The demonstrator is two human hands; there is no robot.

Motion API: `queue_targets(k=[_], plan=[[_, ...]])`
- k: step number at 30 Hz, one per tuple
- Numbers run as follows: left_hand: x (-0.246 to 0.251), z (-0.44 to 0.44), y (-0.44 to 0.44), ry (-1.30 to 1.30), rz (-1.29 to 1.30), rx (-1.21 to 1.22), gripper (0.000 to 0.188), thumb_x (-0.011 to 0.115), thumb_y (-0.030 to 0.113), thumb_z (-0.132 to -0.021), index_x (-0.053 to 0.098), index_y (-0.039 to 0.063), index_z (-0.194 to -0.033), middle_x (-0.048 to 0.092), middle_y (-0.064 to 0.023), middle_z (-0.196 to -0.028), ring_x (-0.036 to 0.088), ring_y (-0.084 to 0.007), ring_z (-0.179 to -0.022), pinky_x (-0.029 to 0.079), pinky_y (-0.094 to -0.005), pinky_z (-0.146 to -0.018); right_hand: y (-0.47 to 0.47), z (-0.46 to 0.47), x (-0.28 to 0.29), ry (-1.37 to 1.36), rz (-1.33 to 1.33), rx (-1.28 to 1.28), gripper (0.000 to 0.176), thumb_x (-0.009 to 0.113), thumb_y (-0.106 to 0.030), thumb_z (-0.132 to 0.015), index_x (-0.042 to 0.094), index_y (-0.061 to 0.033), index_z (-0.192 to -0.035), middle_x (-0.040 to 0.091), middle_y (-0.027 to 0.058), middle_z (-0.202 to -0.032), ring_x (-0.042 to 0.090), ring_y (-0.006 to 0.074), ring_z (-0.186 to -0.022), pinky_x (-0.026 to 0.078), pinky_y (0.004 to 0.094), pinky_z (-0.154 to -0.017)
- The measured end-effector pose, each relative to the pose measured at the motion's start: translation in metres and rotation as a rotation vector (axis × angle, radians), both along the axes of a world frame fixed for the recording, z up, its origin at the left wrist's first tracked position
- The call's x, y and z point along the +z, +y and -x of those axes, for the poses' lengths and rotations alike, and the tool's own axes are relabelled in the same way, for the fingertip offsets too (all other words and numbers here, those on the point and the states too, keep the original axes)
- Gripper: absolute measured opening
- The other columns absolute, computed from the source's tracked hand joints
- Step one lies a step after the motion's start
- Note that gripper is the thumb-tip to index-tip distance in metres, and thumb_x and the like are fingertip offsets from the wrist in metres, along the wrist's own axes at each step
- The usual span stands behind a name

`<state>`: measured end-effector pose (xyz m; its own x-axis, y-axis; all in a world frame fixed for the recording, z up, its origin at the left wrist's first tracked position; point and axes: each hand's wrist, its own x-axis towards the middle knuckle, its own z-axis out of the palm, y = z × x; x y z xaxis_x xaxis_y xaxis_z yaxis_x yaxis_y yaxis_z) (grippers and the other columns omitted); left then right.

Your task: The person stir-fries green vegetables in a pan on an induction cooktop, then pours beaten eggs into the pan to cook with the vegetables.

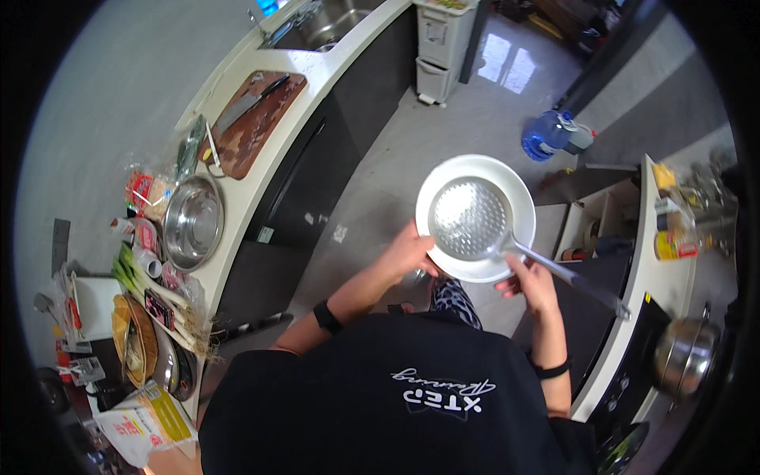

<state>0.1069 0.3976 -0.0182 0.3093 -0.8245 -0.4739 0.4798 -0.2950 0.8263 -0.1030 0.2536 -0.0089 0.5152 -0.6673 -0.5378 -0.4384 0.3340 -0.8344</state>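
In front of me, over the floor, is a white bowl (525, 202) with a perforated metal skimmer (469, 219) resting in it. The skimmer's long handle sticks out over the rim to the lower right. My left hand (412, 252) grips the bowl's left rim, thumb on top and fingers beneath. At the lower right rim is my right hand (531, 282), its thumb beside the base of the skimmer handle and its fingers against the bowl's outer side. Whether it also pinches the handle is unclear.
The left counter carries a cutting board (255, 133) with a cleaver (240, 113), a steel basin (193, 222), scallions (160, 297) and packages. Beyond is a sink (338, 24). At right are a steel pot (686, 356) on the stove, an open drawer (611, 208) and a water jug (546, 136) on the floor.
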Motion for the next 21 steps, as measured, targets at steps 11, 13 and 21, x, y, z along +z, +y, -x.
queue_targets(k=[11, 13, 21], plan=[[0.012, -0.181, -0.082, -0.08, -0.078, 0.538, 0.05, 0.046, 0.007, -0.077, 0.041, -0.003, -0.126, 0.065, -0.0186, -0.097, 0.069, -0.0258, -0.071, 0.059, -0.0325, -0.056, -0.193, -0.266, 0.028, -0.481, 0.02, 0.242, 0.034, 0.046, -0.029, -0.097, 0.058, -0.0001, -0.084, 0.054, 0.0079, -0.055, 0.047, 0.015, -0.035, 0.035, 0.0243, -0.032], [0.018, -0.205, -0.088, -0.003, -0.11, 0.625, 0.048, 0.045, 0.009, -0.077, 0.045, -0.004, -0.123, 0.066, -0.0197, -0.091, 0.069, -0.0284, -0.07, 0.059, -0.0349, -0.057, -0.217, -0.316, 0.042, -0.568, -0.009, 0.268, 0.035, 0.045, -0.029, -0.097, 0.058, -0.0003, -0.083, 0.054, 0.0084, -0.056, 0.048, 0.0156, -0.035, 0.036, 0.0243, -0.031], [0.006, -0.341, -0.106, -0.011, -0.091, 1.013, 0.05, 0.038, 0.007, -0.077, 0.039, -0.009, -0.125, 0.064, -0.026, -0.095, 0.069, -0.0329, -0.074, 0.058, -0.0383, -0.061, -0.319, -0.543, 0.051, -0.877, -0.055, 0.333, 0.042, 0.039, -0.036, -0.1, 0.058, -0.0018, -0.087, 0.056, 0.0068, -0.06, 0.049, 0.0144, -0.044, 0.038, 0.025, -0.039]])
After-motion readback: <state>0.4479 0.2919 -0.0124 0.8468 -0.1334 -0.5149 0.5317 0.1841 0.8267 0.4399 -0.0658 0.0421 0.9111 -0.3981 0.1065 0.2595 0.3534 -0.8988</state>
